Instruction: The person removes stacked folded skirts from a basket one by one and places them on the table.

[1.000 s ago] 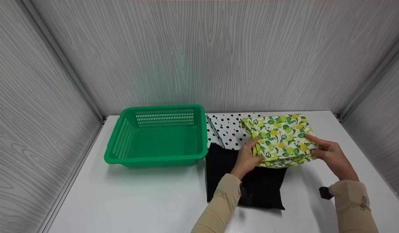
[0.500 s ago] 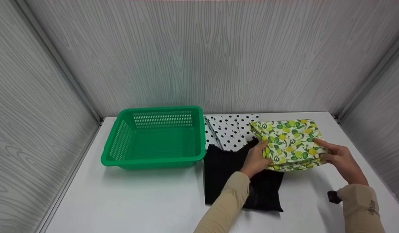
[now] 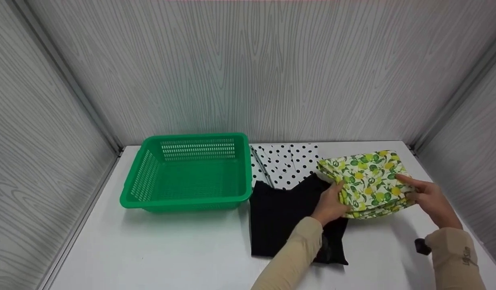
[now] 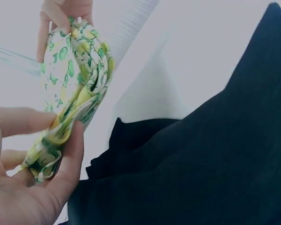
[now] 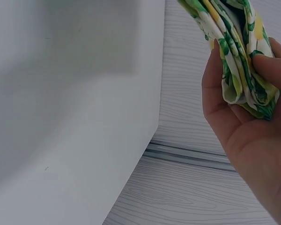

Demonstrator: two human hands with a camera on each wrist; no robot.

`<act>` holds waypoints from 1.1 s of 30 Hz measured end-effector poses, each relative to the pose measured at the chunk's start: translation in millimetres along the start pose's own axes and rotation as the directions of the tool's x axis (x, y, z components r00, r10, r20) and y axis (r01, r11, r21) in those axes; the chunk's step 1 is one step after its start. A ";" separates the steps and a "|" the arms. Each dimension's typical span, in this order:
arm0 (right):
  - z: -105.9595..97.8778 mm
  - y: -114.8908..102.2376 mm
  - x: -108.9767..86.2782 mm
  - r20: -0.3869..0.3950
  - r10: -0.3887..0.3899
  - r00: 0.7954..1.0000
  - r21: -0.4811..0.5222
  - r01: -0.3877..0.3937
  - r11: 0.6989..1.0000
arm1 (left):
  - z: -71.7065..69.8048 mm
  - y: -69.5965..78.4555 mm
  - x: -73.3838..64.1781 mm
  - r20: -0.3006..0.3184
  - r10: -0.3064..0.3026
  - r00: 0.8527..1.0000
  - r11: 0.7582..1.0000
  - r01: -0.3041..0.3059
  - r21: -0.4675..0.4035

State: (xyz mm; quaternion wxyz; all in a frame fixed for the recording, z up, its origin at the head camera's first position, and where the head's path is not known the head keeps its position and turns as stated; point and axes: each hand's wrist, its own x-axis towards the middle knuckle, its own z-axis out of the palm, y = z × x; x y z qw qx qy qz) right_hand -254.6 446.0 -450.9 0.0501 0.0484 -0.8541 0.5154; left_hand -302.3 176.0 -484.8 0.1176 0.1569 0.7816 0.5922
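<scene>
A folded cloth [image 3: 370,181] with a lemon and leaf print is held by both hands at the right of the table. My left hand [image 3: 332,204] grips its left edge, thumb on one face and fingers on the other; the left wrist view shows its stacked layers [image 4: 77,117]. On the opposite edge my right hand [image 3: 429,199] pinches the cloth, and the right wrist view shows its folds [image 5: 239,61] between thumb and fingers. Below my left hand and sleeve lies a black cloth [image 3: 276,219], partly hidden by that forearm.
A green plastic basket [image 3: 187,201] with slotted walls stands at the left. Between it and the lemon-print cloth lies a white cloth with black dots [image 3: 290,161], a thin grey rod-like strip [image 3: 262,166] along it. Grey wood-grain panels [image 3: 248,72] enclose the white table [image 3: 183,249].
Both hands have carried the lemon-print cloth to the right and slightly nearer in the head view. More of the black cloth shows beside it. The whole scene has shifted slightly left.
</scene>
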 end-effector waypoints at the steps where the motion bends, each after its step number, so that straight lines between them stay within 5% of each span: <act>1: -0.8 0.7 -0.7 -0.008 0.003 1.000 -0.015 -0.003 1.000 | 2.6 -1.0 -0.1 0.017 -0.001 1.000 1.000 0.001 0.012; 13: 3.0 22.8 -8.0 -0.040 0.124 0.991 -0.165 -0.129 0.978 | 26.9 -24.0 -15.7 0.193 -0.086 0.977 0.993 0.068 0.101; 18: 1.1 29.1 -5.4 -0.141 0.147 0.979 -0.203 -0.174 0.964 | 31.1 -21.9 -20.4 0.225 -0.085 0.971 0.996 0.087 0.000; 24: 1.7 37.6 -1.5 -0.262 0.154 0.953 -0.208 -0.212 0.955 | 34.5 -23.8 -20.3 0.216 -0.073 0.974 0.984 0.106 -0.143; 30: 0.0 47.8 -7.3 -0.217 0.284 0.934 -0.267 -0.337 0.903 | 28.9 -23.9 -19.2 0.167 -0.109 0.980 0.986 0.128 -0.106; 33: -3.8 44.2 -5.5 -0.195 0.318 0.928 -0.320 -0.367 0.873 | 19.3 -19.9 -18.4 0.164 -0.076 0.983 0.994 0.087 -0.066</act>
